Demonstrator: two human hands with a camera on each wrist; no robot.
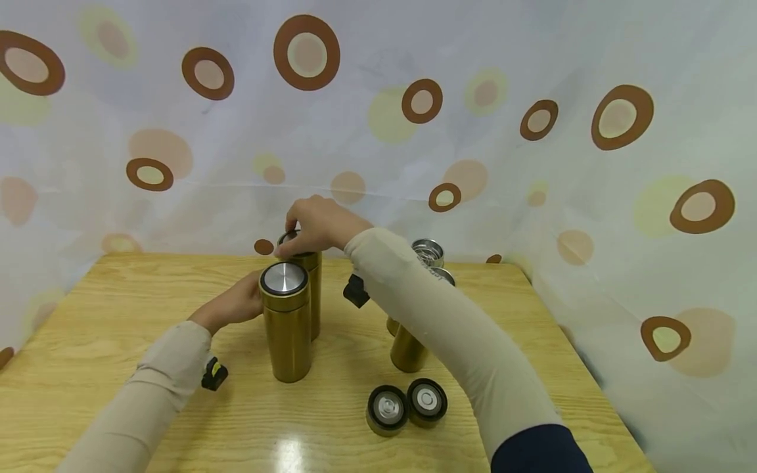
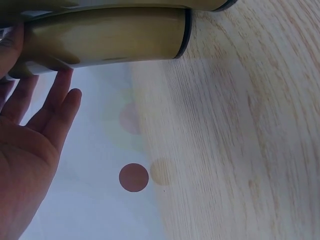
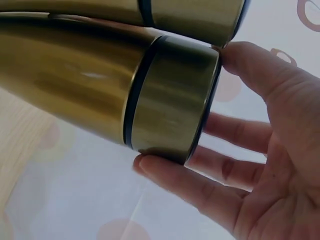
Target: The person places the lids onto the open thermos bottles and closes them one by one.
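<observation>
Two gold thermos flasks with lids on stand close together, left of centre in the head view. The front flask (image 1: pixel 288 345) has a brushed silver disc on top. Just behind it is the rear flask (image 1: pixel 316 295), partly hidden by it. My left hand (image 1: pixel 238 303) holds the rear flask's body, thumb on one side and fingers (image 2: pixel 59 97) along the other. From above, my right hand (image 1: pixel 322 225) grips the lid (image 3: pixel 175 100) of that same flask, its thumb and fingers spread around the rim.
Two lidless gold flasks (image 1: pixel 408 351) stand to the right, partly behind my right sleeve (image 1: pixel 449 328). Nearer to me, two removed lids (image 1: pixel 387 410) lie side by side, undersides up, on the wooden table (image 1: pixel 236 427). A patterned cloth (image 1: pixel 378 144) hangs behind.
</observation>
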